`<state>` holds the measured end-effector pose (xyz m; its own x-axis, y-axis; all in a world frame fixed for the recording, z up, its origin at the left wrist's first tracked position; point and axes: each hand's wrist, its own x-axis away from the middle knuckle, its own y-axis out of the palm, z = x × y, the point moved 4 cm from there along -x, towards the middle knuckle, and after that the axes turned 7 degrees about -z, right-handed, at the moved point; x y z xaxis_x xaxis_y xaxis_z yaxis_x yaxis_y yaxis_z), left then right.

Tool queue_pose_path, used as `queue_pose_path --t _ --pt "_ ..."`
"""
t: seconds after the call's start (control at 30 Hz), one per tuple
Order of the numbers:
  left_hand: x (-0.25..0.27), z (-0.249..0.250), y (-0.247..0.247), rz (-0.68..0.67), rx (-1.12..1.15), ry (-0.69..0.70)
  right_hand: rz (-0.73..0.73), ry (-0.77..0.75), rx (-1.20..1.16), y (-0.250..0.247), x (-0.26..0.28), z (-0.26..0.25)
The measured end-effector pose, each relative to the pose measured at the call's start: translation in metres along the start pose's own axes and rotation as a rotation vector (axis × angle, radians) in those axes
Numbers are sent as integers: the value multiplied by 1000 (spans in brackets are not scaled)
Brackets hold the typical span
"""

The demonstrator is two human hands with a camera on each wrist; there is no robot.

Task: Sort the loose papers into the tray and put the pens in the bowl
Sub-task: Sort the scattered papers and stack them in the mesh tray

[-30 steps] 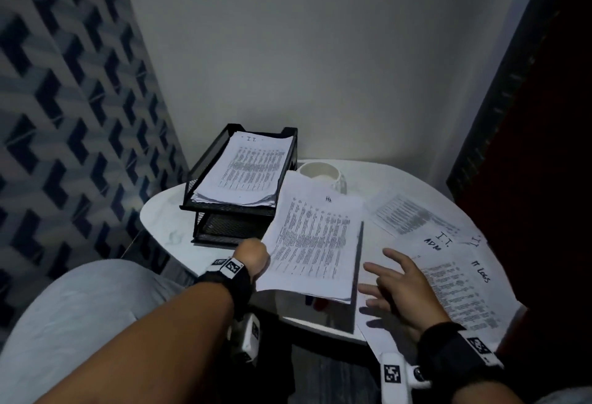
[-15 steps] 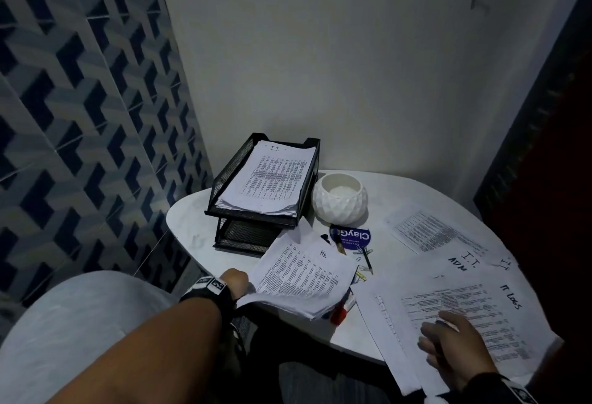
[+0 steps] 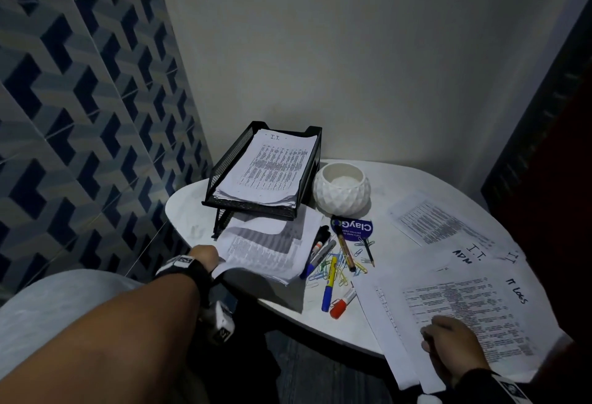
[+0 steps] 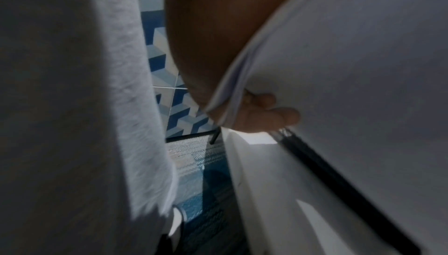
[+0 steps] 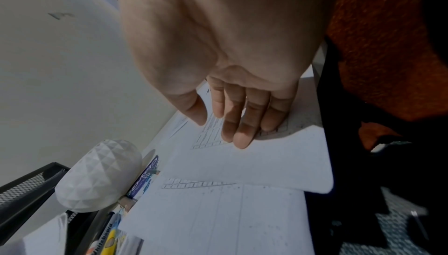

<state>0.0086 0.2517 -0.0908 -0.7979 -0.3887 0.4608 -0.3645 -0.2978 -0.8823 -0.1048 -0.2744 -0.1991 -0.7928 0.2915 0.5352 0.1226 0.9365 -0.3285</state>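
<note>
Papers (image 3: 266, 250), a thick white sheaf printed with dense rows of small text, lie at the mouth of the lower tier of the tray (image 3: 230, 160), its far end under the upper tier and its near end sticking out over the bench (image 3: 400, 179) edge. The left hand (image 3: 205, 254) pinches the sheaf's near left corner, thumb above and fingertips (image 4: 278, 117) curled under it. The black mesh tray has two tiers; the upper one holds a stack (image 3: 272, 166) headed "I.T.". Just right of the tray stands a white faceted bowl (image 3: 341, 189); nothing shows inside it. In front of the bowl lie pens (image 3: 330, 275) and markers, mixed with coloured clips (image 3: 344, 270), beside a blue round sticker (image 3: 354, 229). More sheets (image 3: 464, 307) spread over the right of the bench, some hand-lettered "I.T.", "ADM" and "IT LOGS". The right hand (image 3: 448, 344) rests on them near the bench edge, fingers (image 5: 240, 125) straight and together, gripping nothing.
</note>
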Motion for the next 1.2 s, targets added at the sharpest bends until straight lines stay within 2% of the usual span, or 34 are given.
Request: queue_pose_path --t 0.03,0.13,0.23,0.33,0.5,0.53,0.6,0.7,0.83,0.87,0.97,1.07,1.13,1.2 --pt "-1 0 -4 30 72 -17 14 -8 -4 1 4 -4" --pt "-6 -3 -17 92 11 3 36 2 -2 2 21 -17" --pt "-25 -14 -13 -37 51 -28 29 28 -43 3 24 -18" --pt "-44 -10 -19 -32 163 -70 58 39 -138 5 26 -23" --pt "-54 31 -42 -24 327 50 116 83 -274 5 17 -16" --pt "-63 33 -46 -7 359 98 120 99 -289 5 16 -16" --pt "-79 27 -45 -3 426 90 122 126 -292 5 13 -15" --pt "-91 7 -20 -114 491 -27 139 148 -297 4 15 -19" --pt "-93 -6 17 -314 492 -42 149 165 -313 9 22 -26" --pt "-95 -8 22 -325 581 -78 148 162 -313 9 24 -28" --pt "-96 -4 22 -194 840 -140 136 126 -314 9 26 -28" --pt "-73 21 -2 -123 1029 -47 124 124 -301 10 31 -28" --pt "-72 30 -6 -100 1069 -7 128 124 -293 11 37 -31" --pt "-64 39 -7 -87 945 54 123 124 -289 11 41 -33"
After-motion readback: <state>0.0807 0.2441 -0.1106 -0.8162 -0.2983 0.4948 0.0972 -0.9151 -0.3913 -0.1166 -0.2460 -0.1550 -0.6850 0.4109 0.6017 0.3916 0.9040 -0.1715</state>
